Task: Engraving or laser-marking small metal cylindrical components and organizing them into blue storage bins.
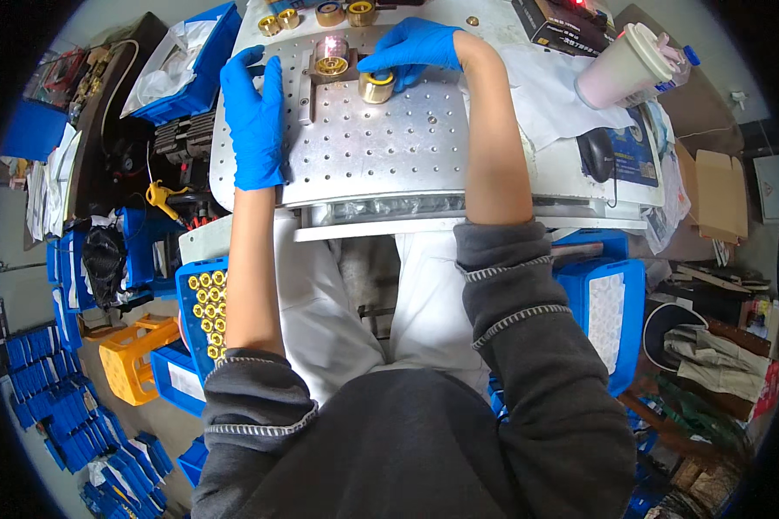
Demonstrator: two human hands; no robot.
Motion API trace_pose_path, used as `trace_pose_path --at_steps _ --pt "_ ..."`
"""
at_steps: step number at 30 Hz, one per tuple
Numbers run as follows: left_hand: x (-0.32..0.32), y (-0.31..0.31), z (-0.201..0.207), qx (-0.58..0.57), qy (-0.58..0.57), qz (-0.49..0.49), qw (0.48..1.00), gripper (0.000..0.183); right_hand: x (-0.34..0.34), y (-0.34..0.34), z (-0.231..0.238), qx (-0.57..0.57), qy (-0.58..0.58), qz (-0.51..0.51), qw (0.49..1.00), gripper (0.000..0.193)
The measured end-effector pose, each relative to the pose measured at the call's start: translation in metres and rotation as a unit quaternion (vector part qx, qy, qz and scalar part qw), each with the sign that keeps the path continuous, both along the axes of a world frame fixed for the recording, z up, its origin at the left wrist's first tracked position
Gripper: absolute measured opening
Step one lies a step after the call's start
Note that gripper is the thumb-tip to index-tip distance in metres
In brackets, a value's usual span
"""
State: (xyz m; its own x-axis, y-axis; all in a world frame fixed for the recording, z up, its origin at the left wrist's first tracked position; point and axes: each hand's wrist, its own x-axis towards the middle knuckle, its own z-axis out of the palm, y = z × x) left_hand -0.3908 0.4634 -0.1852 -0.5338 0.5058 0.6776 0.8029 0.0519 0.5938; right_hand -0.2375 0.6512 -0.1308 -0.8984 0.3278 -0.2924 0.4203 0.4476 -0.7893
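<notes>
My right hand [415, 50], in a blue glove, closes its fingers on a round brass-coloured part [376, 92] with a dark centre, over a metal plate full of holes [372, 156]. My left hand [254, 125], also gloved in blue, is at the plate's left side with thumb and fingers apart and nothing between them. Between the hands, a short clear-sided cylinder with a gold-coloured end [331, 60] stands against a metal bar fixture [306, 91]. It touches neither hand.
Several brass rings [361, 12] stand along the plate's far edge. To the right are a lidded cup [619, 73], a black computer mouse [595, 154] and a dark box [558, 24]. A blue tray of brass parts [206, 307] is below my left forearm; a yellow stool [134, 359] stands further left.
</notes>
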Motion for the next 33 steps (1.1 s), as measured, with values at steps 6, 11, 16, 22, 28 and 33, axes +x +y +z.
trace_pose_path --at_steps 6,11,16,22,28,33 --pt "0.004 0.001 0.000 0.006 -0.003 0.013 1.000 0.030 0.003 0.024 -0.010 0.099 0.015 -0.011 0.995 0.050" --pt "0.000 -0.002 -0.001 0.005 0.006 -0.001 1.000 0.029 0.000 0.033 -0.021 0.120 0.036 -0.027 0.992 0.052" --pt "0.004 0.002 0.001 0.006 0.001 -0.016 1.000 0.029 -0.018 0.057 -0.051 -0.189 0.307 -0.090 0.929 0.026" --pt "-0.003 -0.002 -0.004 0.000 0.014 -0.023 1.000 0.028 -0.039 0.037 -0.046 -0.343 0.309 -0.214 0.861 0.018" --pt "-0.005 -0.001 -0.004 0.003 0.019 -0.026 0.999 0.028 -0.051 0.047 -0.059 -0.340 0.322 -0.214 0.858 0.016" --pt "-0.005 0.002 -0.007 -0.001 0.016 -0.040 0.999 0.029 -0.055 0.060 -0.074 -0.312 0.370 -0.161 0.860 0.016"
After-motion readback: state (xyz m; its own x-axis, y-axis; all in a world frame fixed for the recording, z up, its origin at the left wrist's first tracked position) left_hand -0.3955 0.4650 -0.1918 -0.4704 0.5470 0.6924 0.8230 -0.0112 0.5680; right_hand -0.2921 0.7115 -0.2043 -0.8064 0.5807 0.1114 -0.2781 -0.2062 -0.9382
